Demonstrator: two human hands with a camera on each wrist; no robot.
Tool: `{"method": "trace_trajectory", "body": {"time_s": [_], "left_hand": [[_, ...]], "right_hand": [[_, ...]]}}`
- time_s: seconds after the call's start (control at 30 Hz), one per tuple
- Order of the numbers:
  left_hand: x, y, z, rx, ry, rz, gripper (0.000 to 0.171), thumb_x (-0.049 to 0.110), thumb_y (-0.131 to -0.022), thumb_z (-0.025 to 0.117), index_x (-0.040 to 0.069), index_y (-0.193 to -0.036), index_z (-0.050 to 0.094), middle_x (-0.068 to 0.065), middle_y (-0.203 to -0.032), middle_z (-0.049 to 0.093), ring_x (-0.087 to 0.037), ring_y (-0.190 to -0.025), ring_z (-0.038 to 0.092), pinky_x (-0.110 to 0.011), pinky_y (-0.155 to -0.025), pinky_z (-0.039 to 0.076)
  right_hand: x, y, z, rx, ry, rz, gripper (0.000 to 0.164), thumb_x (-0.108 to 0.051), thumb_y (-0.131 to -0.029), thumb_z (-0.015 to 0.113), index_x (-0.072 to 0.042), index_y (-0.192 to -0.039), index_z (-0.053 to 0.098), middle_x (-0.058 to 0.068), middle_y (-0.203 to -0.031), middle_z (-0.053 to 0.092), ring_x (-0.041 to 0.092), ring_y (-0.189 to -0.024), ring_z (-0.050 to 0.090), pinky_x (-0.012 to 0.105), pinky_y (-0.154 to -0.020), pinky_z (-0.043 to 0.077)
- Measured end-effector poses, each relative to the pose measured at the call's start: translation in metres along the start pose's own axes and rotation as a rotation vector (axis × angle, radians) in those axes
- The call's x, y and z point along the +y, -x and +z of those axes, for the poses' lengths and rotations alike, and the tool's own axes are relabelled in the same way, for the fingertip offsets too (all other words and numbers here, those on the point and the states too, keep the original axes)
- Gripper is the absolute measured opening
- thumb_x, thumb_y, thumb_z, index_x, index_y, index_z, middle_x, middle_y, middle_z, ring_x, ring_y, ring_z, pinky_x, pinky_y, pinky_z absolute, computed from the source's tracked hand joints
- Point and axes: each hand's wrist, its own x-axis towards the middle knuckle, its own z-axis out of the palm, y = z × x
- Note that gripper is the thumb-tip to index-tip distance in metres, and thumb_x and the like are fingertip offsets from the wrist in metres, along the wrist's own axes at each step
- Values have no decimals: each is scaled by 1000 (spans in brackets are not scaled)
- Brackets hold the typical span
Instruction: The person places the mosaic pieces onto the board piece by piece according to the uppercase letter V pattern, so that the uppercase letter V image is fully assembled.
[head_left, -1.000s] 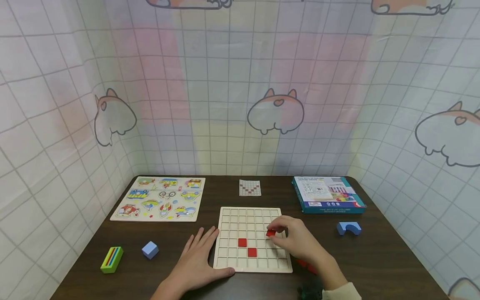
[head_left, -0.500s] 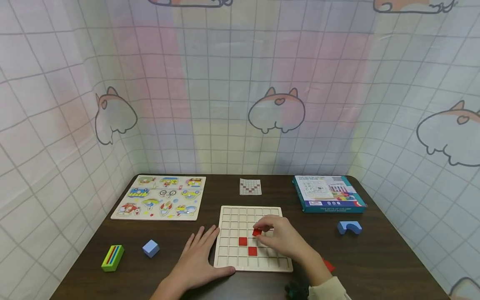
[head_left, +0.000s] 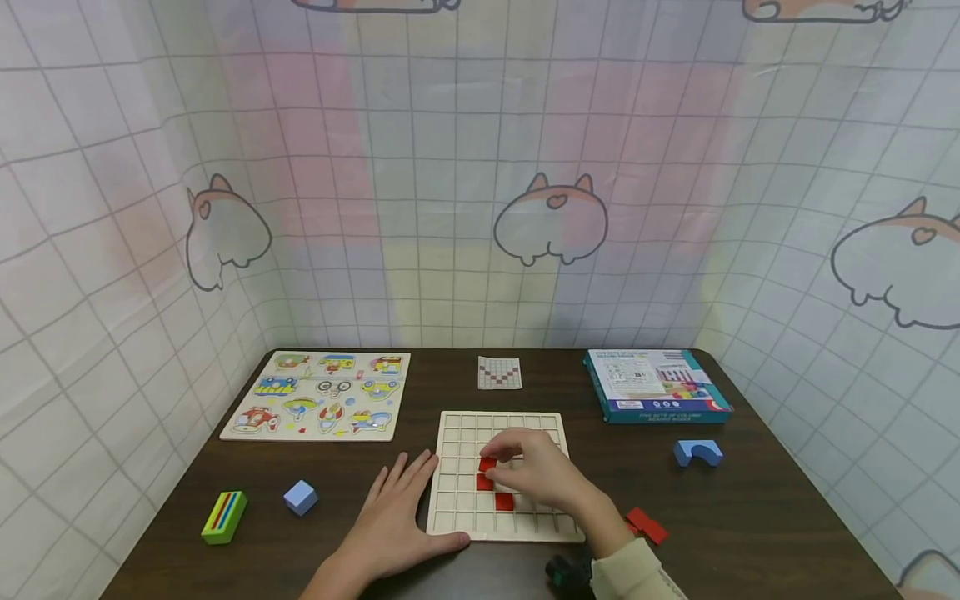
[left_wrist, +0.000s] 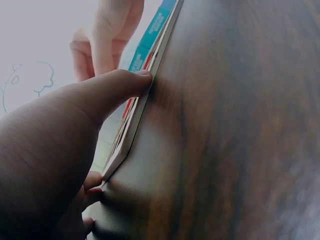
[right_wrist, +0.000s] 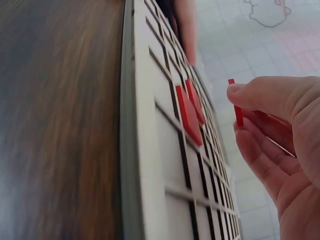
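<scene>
At the near edge of a dark brown wood-grain desk (head_left: 750, 533), a small black object (head_left: 564, 577), too unclear to identify, lies beside a cream cloth sleeve (head_left: 630, 571). A little farther, loose flat red tiles (head_left: 648, 527) lie at right; at left sit a green oblong block with coloured stripes (head_left: 223, 518) and a pale blue cube (head_left: 301, 498). Centrally lies a pale wooden grid board (head_left: 459, 433) with two seated red square tiles (head_left: 505, 502), set corner to corner. Above it, clear of its surface in the right wrist view, the right hand (head_left: 536, 471) has its grip pinching a thin red square tile (head_left: 487, 463) by opposite edges. To seat it well, it would probably help to hold it level, square its sides to the ridges before lowering, avoid nudging its neighbours and let go only once every corner drops in. That hand comes in from the right, fingers curled to meet the thumb; the left hand (head_left: 397, 527) lies spread, its grip grasping nothing, thumb at the board's near edge, fingertips at its left side. Beyond are a blue arch block (head_left: 698, 453), a colourful picture board (head_left: 315, 396), a teal box (head_left: 656, 387), a small checkered card (head_left: 499, 373) and pastel checked cloth (head_left: 457, 125)
</scene>
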Motion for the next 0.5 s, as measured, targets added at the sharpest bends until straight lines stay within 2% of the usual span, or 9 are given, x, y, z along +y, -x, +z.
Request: {"method": "trace_trajectory", "body": {"time_s": [0.13,0.3,0.5], "left_hand": [[-1,0,0,4,0,3,132,96,-72,75,21,-175,39,-4,-182,36,-41,-174,19,-70,-139,13],[-3,0,0,4,-2,3,133,98,-72,74,22,-175,39,-4,-182,36,-41,-174,19,-70,-139,14],[-2,0,1,5,-4,15,132,98,-73,74,22,-175,39,-4,-182,37,-41,-174,20,-71,-138,15]], "right_hand": [[-7,-9,7,-18,-15,-10,17,-7,-98,82,-11,-114,86,-4,-113,82,17,-105,74,46,-103,65],[-15,-19,14,-58,13,2,14,-11,-98,84,-15,-111,86,-8,-112,81,15,-108,74,48,-105,64],[-19,-24,19,-83,46,25,14,-11,-98,84,-15,-111,86,-8,-113,81,15,-108,74,47,-105,63]]}}
